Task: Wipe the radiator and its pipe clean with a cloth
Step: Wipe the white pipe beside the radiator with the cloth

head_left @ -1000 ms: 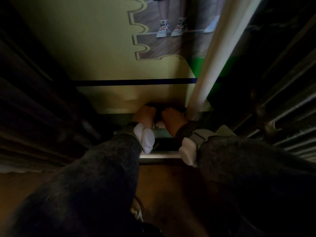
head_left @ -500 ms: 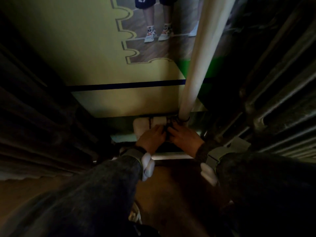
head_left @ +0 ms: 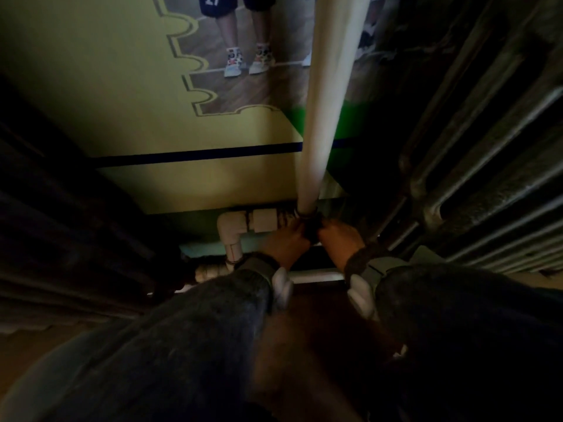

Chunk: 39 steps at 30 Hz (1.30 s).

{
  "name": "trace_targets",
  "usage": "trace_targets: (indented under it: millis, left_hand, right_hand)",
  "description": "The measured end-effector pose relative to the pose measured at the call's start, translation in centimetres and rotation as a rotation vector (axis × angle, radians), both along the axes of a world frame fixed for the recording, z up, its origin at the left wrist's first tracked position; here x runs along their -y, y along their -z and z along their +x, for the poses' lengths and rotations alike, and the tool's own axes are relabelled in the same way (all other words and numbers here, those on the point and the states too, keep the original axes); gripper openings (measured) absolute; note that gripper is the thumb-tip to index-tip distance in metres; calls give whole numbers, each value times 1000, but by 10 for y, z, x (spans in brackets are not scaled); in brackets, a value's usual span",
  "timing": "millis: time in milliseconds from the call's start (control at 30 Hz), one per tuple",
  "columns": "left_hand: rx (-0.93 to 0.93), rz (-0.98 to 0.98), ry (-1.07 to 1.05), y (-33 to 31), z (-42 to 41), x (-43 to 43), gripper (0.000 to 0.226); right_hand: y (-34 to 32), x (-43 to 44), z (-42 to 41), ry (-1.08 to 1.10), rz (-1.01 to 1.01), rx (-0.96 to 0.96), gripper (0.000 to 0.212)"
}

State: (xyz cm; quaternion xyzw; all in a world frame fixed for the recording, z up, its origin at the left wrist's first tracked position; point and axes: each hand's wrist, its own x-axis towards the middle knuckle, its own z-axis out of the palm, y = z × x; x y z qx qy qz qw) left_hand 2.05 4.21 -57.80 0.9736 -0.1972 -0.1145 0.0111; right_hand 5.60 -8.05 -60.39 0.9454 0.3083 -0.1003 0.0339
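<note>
Grey sleeves point(head_left: 182, 330) are being held out across the lower half of the frame, each being closed off by a pale wrist device point(head_left: 281, 287). Just beyond, near frame centre, the left hand point(head_left: 285, 243) and the right hand point(head_left: 339, 236) are being kept close together, and a dark cloth point(head_left: 312, 231) is being gripped between them with curled fingers; the fingertips are being hidden by the cloth and the gloom. The cloth is being pressed round the foot of the pale upright pipe point(head_left: 330, 102), just beside the white elbow fitting point(head_left: 231, 228) at centre left. A thinner horizontal pipe point(head_left: 316, 274) is being crossed by both wrists.

Judging from this, only the pipe's bottom joint is being worked on. Whether the long stretch rising to the upper frame is already being left clean cannot be told. The ribbed radiator point(head_left: 487, 153) along the right edge is being touched by neither hand, so it is probably still to be wiped. Farthest off, a yellow wall poster point(head_left: 137, 86) is being partly covered by the pipe.
</note>
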Motion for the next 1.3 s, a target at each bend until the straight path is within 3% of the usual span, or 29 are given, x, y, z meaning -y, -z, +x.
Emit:
trace_targets:
  millis: [67,200,367,467,567,667,867,1033,1233,1267,1300]
  left_hand:
    - [10,-23,-8,-3,-7,-14,37]
    - [-132,214,-104,-1,-19,-47,40]
    - [-178,56,-206,-8,-29,-57,39]
    - [-118,54,-256,-18,-35,-57,34]
    - [-64,52,-302,-29,-36,-55,37]
    - [41,-138,-419,-47,-43,-49,35]
    - [201,-544,-514,-92,-70,-20,27]
    - [300,-928,-607,-129,-101,-9,49]
    - [60,-1320,-922,-146,-139,7,86]
    - [-3,-1378,-937,-148,-144,12,89]
    - [-56,-1456,-944,-150,-150,17,79]
  right_hand:
    - [6,-12,-7,-35,-39,-8,33]
    - [18,-41,-18,-2,26,-72,33]
    - [12,-48,-22,-50,97,-51,33]
    - [-1,-44,-28,-53,127,-139,33]
    - [-27,-37,-34,-6,290,-239,36]
    - [-60,-23,-43,82,544,-256,30]
    - [-112,12,-61,205,756,-353,37]
    - [-151,18,-76,211,959,-492,35]
    - [-171,23,-112,272,1228,-758,18]
    - [-171,23,-118,281,1263,-820,16]
    - [-171,24,-123,285,1294,-882,18]
